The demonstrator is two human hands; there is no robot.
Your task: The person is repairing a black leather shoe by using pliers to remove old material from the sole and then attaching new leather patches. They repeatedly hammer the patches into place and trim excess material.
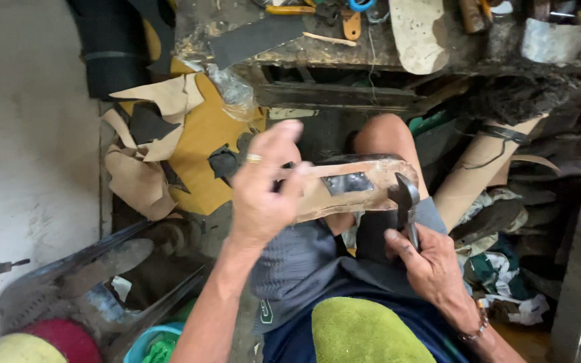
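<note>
At the bottom edge a green cloth [364, 333] lay over the lap, cut off by the frame, and both forearms entered from below with their elbows out of view. The left hand [263, 185] was motion-blurred at centre, so its exact grip was hard to read; its fingers were curled, with a ring on one, and the fingertips pressed on the near end of the shoe [351, 185], which it covered. The wrist was bent upward, the back of the hand facing the camera.

The right hand [428, 259], lower right of centre, was closed around the handles of the pincers [406, 205], thumb over the top; the handles were mostly hidden inside the fist. The dark head of the pincers stood upright and touched the right end of the shoe.

The shoe lay sole-up across the knee [388, 138], at the middle of the frame, tan with a dark patch in its centre.

Farther off, at left, leather scraps [152, 144] lay on the floor. Along the top ran a cluttered workbench [344, 50], its tools cut off by the frame. A cardboard roll [479, 171] leaned at right.
</note>
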